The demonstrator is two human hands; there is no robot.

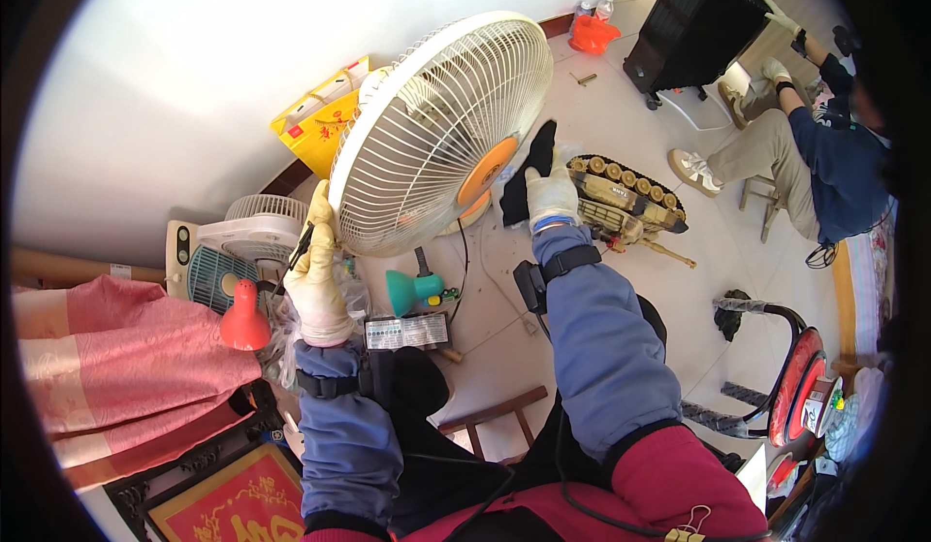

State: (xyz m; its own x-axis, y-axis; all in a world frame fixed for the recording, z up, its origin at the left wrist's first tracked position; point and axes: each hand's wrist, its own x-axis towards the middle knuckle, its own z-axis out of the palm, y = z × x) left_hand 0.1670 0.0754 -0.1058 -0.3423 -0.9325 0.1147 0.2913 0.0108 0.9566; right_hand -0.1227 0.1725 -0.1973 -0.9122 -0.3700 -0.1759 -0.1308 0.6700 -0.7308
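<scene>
A large fan (427, 144) with a white wire guard and an orange centre badge stands tilted in front of me. My left hand (318, 285), in a pale glove, is closed at the guard's lower left rim. A thin dark piece (302, 247) shows along its fingers; I cannot make out what it is. My right hand (554, 196), also gloved, is closed on a black cloth (524, 178) to the right of the fan. A camouflage toy tank (626, 203) lies tilted on the floor just right of that hand.
Smaller fans (221, 261), a red lamp head (245, 321) and a green lamp (411, 292) lie left and below. A yellow bag (325, 120) leans at the wall. At right, a co-worker (824, 159) sits by a black heater (693, 28); a red-seated folding chair (800, 377) lies nearer.
</scene>
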